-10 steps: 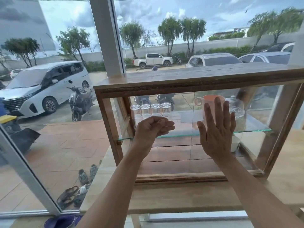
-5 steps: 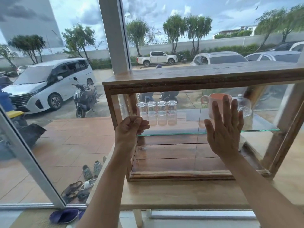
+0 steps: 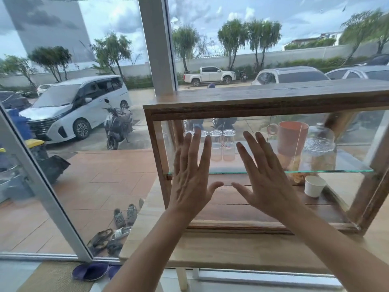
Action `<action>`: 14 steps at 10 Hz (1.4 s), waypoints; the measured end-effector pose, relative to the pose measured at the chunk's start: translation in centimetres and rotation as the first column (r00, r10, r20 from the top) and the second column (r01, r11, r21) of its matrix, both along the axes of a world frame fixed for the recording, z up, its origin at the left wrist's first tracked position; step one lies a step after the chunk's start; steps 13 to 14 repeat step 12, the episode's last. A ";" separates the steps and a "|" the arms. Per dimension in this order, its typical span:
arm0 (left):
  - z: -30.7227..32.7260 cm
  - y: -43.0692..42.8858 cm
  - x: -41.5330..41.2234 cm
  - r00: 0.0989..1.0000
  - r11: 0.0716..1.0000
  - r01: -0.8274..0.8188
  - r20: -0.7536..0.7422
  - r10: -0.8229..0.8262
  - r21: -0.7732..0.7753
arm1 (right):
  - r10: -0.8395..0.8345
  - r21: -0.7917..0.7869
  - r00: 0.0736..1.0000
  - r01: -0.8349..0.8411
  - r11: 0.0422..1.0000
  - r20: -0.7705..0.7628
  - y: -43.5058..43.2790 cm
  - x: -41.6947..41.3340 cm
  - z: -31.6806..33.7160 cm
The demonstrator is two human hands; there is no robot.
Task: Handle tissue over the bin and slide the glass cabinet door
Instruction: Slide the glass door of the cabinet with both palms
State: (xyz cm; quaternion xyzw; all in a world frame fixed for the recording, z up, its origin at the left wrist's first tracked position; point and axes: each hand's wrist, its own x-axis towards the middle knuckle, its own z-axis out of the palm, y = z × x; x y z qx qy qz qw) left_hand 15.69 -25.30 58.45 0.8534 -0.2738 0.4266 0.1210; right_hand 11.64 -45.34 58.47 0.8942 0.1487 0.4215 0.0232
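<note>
A wooden cabinet (image 3: 263, 100) with glass sliding doors stands on a light wooden table (image 3: 242, 249). My left hand (image 3: 192, 175) lies flat on the glass door (image 3: 227, 199), fingers spread, near the cabinet's left post. Beside it, my right hand (image 3: 265, 178) is also pressed flat on the glass, fingers apart. Neither hand holds anything. No tissue and no bin appear in this view.
Inside, several clear glasses (image 3: 223, 144) stand on a glass shelf (image 3: 336, 171) with a pink mug (image 3: 292, 140) and a glass jar (image 3: 320, 150). A white paper cup (image 3: 314, 186) sits below. Behind is a large window; shoes (image 3: 124, 213) lie outside.
My left hand went from a closed fist at the cabinet's left edge to an open palm flat on the glass. The right hand shifted left. The view moved left too.
</note>
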 end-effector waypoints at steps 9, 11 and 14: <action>-0.1 4.4 3.3 0.998 0.984 -0.064 -0.018 0.068 0.165 | -0.068 -0.025 0.992 0.066 0.998 -0.104 5.0 2.3 0.6; 0.6 6.4 -3.5 0.991 0.988 0.128 0.058 -0.123 -0.087 | 0.240 0.175 0.968 -0.226 0.958 -0.068 5.2 -0.5 3.0; -13.5 13.0 -1.5 0.989 0.988 0.148 0.006 -0.148 0.038 | 0.468 0.424 0.883 -0.438 0.793 0.036 4.4 -4.3 6.9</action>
